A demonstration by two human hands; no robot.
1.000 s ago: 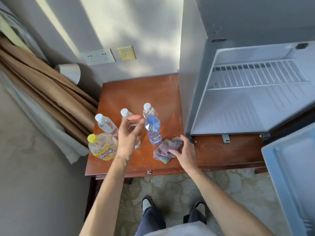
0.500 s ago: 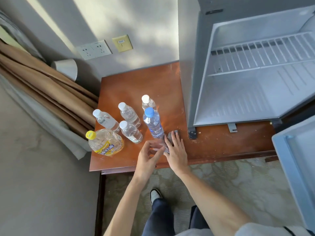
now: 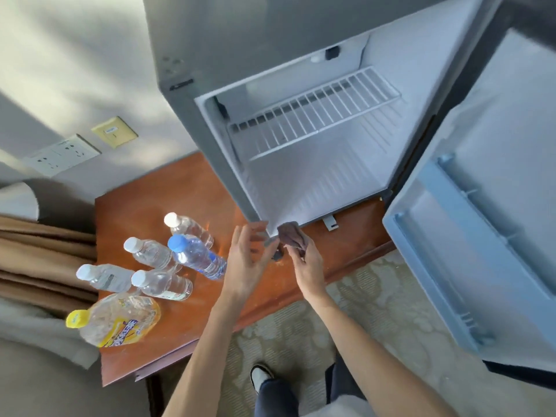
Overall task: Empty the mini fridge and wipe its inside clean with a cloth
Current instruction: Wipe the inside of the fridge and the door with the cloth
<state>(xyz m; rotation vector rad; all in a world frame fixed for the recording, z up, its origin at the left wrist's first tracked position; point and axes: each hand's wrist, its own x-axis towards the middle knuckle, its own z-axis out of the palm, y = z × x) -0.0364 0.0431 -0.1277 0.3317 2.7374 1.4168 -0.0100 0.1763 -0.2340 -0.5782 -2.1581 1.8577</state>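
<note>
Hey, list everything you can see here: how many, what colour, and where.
fridge: one, grey outside, white inside, on table, door open
shelf: one, white wire, upper fridge
table: one, red-brown, under fridge
white-cap bottles: four, clear, on table left of fridge
blue-cap bottle: one, clear, among them
yellow-cap bottle: one, clear, yellow label, table's near left corner
cloth: one, grey-purple, at fridge's lower front edge
socket plate: one, white, wall
switch plate: one, yellow, beside it
curtain: one, tan, far left
left hand: one, open, beside cloth
right hand: one, fingers grip cloth
</note>
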